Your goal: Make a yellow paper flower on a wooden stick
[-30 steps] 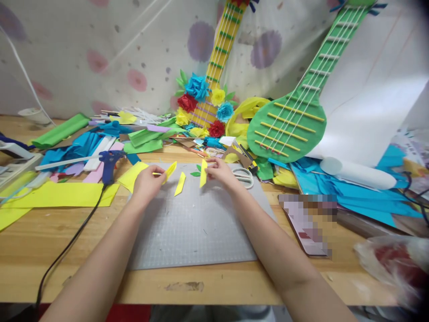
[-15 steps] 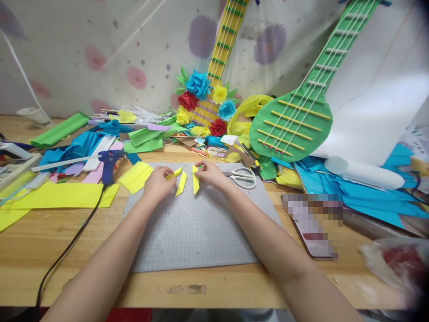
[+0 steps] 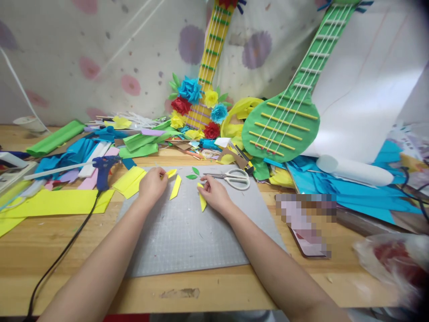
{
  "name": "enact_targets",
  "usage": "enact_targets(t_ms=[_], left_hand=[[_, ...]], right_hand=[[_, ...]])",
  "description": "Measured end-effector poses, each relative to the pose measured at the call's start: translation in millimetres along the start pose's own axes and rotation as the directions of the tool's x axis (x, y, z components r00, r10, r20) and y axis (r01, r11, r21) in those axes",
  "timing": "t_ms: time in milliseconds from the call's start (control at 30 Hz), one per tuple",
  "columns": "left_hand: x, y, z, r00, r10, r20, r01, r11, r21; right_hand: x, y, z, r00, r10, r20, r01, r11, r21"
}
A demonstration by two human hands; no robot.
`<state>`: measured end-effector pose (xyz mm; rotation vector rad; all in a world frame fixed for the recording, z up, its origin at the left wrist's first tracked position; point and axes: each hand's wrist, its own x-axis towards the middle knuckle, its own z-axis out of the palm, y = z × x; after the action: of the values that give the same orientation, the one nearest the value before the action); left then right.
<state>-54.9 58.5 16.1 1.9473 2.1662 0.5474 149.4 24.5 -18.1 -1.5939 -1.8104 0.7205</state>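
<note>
Pinching a yellow strip apiece, two bare hands work over a grey mat [image 3: 187,243] at the centre of the frame, on a wooden counter [image 3: 73,264]. The left hand [image 3: 151,185] has its thumb and fingertips closed on one end of the left strip [image 3: 172,173]; the right hand [image 3: 214,193], fingers bent, grips the upper part of the right strip [image 3: 203,203]. Between them the middle strip [image 3: 175,188] lies on the mat, held by neither.

The cutting of these pieces looks done: the middle strip shows slanted ends, and two green leaves [image 3: 192,177] lie by the scissors [image 3: 236,179], which nobody holds. The shaping or joining, by all appearances, is left, since the strips look plain and separate. At upper centre, a yellow guitar [image 3: 214,58] wears paper flowers; the green guitar [image 3: 281,129], upper right, shows none on its body.

The left strip's long axis runs at a shallow slant, its free end toward the upper right. The middle strip leans more steeply the same way. The right strip slopes oppositely, its pointed tip toward the bottom of the frame. Whether the held strips touch the mat cannot be told.
</note>
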Motion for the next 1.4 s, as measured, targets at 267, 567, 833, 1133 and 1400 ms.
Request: enact_targets(t_ms=[267,567,833,1133,1400], left_hand=[[-39,26,17.2,0.996,-0.034,0.082,0.082,0.695,-0.715],[-65,46,29.3,0.969,0.01,0.247,0.219,0.422,-0.88],[-71,46,35.4,0.964,0.049,0.259,0.217,0.414,-0.884],[-71,47,33.4,0.974,0.074,0.215,0.161,0.444,-0.882],[-58,34,27.0,0.997,0.018,-0.08,-0.05,0.908,-0.416]], right_hand=[[-5,-11,-3,0.988,-0.018,-0.151,0.067,0.943,0.326],[-2,-18,0,0.976,0.121,0.183,-0.22,0.552,0.805],[-4,-17,1,0.983,0.086,0.164,-0.183,0.571,0.8],[-3,-18,0,0.986,0.104,0.133,-0.169,0.571,0.803],[3,-12,-22,0.985,0.124,0.117,-0.169,0.671,0.722]])
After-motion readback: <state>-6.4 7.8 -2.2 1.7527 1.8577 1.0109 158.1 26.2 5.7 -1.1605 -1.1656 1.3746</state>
